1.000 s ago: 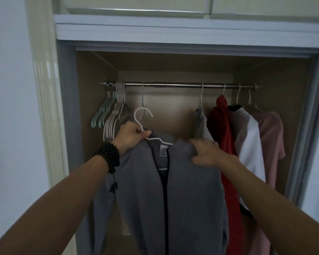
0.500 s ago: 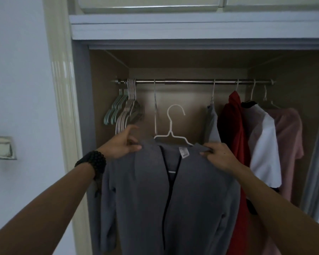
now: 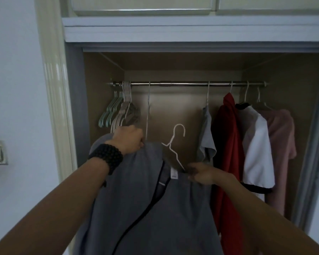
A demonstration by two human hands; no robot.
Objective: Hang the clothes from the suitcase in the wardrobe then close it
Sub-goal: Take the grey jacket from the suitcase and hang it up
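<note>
Both my hands grip the jacket (image 3: 145, 208): left hand (image 3: 129, 138), right hand (image 3: 201, 173). Soft, limp; better carried by hanger (image 3: 175, 144).

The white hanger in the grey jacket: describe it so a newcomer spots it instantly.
Look below the wardrobe rail, between the two hands. The white hanger sticks out of the grey jacket collar, tilted; unlike every other hanger, its hook is off the rail.
</note>
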